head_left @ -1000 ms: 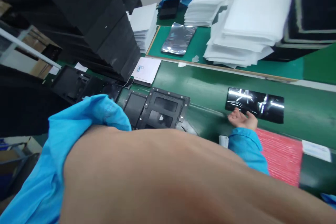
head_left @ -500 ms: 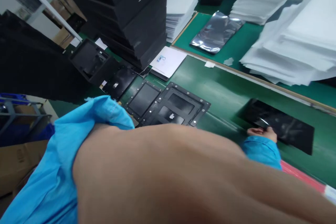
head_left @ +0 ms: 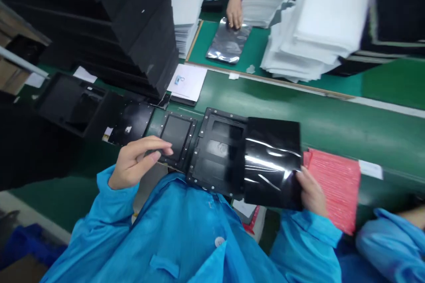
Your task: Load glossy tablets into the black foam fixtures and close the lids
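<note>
My right hand (head_left: pixel 310 192) grips the near right corner of a glossy black bag (head_left: pixel 272 163), which lies partly over a black framed panel (head_left: pixel 221 152) on the green belt (head_left: pixel 332 119). My left hand (head_left: pixel 139 159) hovers with its fingers stretched toward a smaller black framed panel (head_left: pixel 175 135), its fingertips touching that panel's near edge. Both sleeves are blue.
A red sheet stack (head_left: pixel 335 185) lies right of the bag. Tall black foam stacks (head_left: pixel 133 26) and black trays (head_left: pixel 73 104) stand at left. White foam sheets (head_left: pixel 315 31) sit beyond the belt, where another person's hand (head_left: pixel 235 15) touches a silver bag (head_left: pixel 227 46). A white label sheet (head_left: pixel 187 82) is nearby.
My left arm, which blocked the view, has dropped and its hand now reaches the small panel. My right hand has pulled the black bag from the belt leftward beside the large panel.
</note>
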The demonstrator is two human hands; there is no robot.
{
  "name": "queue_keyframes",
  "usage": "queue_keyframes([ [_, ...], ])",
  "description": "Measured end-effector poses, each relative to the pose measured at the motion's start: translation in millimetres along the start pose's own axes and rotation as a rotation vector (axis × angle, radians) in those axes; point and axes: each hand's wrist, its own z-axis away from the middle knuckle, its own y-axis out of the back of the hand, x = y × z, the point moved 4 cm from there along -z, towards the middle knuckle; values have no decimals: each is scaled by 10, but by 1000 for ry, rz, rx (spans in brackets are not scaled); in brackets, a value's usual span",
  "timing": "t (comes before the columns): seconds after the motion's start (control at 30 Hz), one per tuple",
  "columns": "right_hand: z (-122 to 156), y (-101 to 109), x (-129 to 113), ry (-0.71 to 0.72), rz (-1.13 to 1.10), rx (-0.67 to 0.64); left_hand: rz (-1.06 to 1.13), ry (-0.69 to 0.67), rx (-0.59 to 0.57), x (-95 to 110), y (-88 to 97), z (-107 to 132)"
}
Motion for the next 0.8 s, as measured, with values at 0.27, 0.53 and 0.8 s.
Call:
queue_keyframes([
  [0.27, 663, -1023, -538, -73, -181, -211, -64, 77, -30, -892, 622, 285],
  [0.53, 675, -1037, -500, -8, -114, -215, -120, 50, -144, -1149, 789, 442],
  [0.8, 698, -1070, -596, 306, 482, -56, -114, 68, -381, -1148, 252, 433],
])
